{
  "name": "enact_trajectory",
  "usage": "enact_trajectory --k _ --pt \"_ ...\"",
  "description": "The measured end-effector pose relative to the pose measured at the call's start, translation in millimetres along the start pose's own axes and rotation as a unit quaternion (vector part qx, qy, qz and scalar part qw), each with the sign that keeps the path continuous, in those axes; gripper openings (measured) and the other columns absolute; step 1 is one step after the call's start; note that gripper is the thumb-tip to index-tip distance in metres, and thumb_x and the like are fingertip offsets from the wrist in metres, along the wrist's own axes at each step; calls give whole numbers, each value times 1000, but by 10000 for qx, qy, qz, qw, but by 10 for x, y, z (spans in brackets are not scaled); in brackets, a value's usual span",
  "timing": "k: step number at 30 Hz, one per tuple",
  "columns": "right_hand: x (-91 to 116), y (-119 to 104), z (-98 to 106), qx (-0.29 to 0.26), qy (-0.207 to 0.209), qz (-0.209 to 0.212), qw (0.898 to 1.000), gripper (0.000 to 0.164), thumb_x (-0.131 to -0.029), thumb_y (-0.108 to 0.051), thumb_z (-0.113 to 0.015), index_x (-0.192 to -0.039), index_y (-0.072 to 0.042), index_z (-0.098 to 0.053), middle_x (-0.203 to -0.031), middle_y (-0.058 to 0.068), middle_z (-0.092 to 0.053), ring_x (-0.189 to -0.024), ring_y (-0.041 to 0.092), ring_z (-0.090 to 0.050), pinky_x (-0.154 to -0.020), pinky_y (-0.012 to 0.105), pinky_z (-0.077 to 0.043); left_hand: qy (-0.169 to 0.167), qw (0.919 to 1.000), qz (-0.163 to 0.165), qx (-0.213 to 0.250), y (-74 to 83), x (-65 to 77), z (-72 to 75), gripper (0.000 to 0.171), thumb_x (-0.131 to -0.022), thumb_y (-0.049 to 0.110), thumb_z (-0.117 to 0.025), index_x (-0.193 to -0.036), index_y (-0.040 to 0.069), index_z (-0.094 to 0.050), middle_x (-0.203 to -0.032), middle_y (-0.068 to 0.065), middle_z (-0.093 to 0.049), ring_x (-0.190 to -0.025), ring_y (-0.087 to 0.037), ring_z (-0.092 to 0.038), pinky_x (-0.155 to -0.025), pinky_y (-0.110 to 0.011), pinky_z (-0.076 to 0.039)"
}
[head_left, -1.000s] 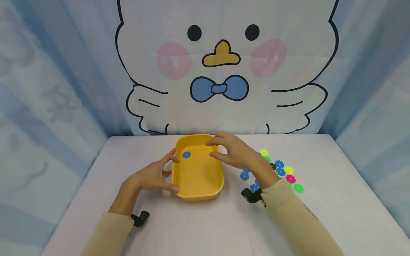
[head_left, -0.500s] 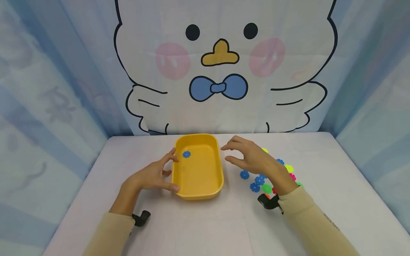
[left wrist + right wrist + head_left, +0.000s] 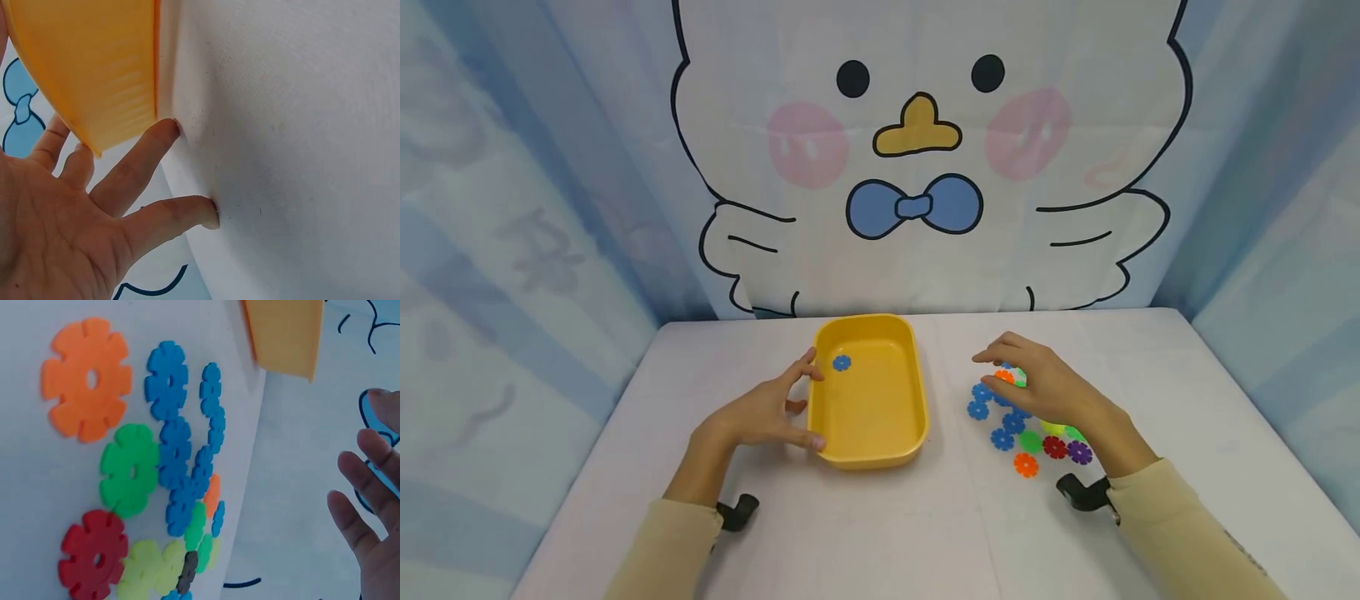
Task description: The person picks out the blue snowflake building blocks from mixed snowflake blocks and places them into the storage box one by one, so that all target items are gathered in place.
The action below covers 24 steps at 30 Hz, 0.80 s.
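A yellow plastic tray [image 3: 868, 408] stands on the table with one blue notched disc [image 3: 842, 362] inside, near its far left. My left hand [image 3: 760, 411] holds the tray's left side, thumb and fingertips at the rim. In the left wrist view, two of its fingers [image 3: 139, 165] reach down beside the tray to the tabletop. My right hand [image 3: 1048, 379] hovers over the loose flower-shaped plastic discs, its fingers relaxed and apart, with nothing seen between them. Orange [image 3: 86, 379], green [image 3: 130, 470], blue and red discs [image 3: 94, 555] show in the right wrist view; the hand hides some in the head view.
A white cloth covers the table [image 3: 880, 533], and a printed curtain [image 3: 917, 267] hangs right behind its far edge. Near the front of the disc group lie an orange disc [image 3: 1026, 465] and a purple disc [image 3: 1079, 452].
My right hand has moved from above the tray's right rim, rightward to over the loose discs. My left hand stays at the tray, and the blue disc in it has not moved.
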State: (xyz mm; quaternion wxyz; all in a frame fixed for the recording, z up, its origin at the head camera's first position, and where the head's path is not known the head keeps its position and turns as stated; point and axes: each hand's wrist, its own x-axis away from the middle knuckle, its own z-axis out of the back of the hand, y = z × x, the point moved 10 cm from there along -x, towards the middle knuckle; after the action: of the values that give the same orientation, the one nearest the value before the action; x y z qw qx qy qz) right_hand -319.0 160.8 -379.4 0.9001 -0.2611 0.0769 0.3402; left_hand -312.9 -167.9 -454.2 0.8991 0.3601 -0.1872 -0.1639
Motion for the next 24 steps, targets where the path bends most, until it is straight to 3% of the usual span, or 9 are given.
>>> enact_trajectory --k 6,12,19,24 --pt "210 186 9 -34 70 -95 9999 31 -91 -12 -78 -121 -12 -71 -113 4 -66 -88 19 -63 -68 27 -58 5 9999 82 -68 -6 7 3 99 -72 50 -92 -148 20 -37 -174 8 0 -131 -37 -60 -110 -57 -46" --pt "405 368 32 97 57 -374 9992 34 -90 -11 -80 -122 -9 -70 -110 7 -66 -92 24 -66 -78 42 -63 0 9999 88 -93 -9 3 0 99 -72 50 -92 -149 19 -37 -174 7 0 -131 -37 -60 -109 -56 -47" --pt "540 462 98 125 152 -452 9988 32 -88 -6 -80 -119 -9 -72 -105 5 -67 -91 21 -65 -78 39 -62 38 9998 125 -160 -19 8 3 99 -71 51 -92 -148 23 -37 -173 12 0 -130 -34 -61 -109 -55 -48" --pt "617 533 128 181 207 -565 9980 32 -88 -5 -79 -119 -9 -71 -108 5 -68 -99 25 -68 -83 50 -62 36 9999 85 -142 -22 9 -2 99 -72 53 -91 -148 22 -36 -174 9 0 -130 -35 -61 -107 -54 -50"
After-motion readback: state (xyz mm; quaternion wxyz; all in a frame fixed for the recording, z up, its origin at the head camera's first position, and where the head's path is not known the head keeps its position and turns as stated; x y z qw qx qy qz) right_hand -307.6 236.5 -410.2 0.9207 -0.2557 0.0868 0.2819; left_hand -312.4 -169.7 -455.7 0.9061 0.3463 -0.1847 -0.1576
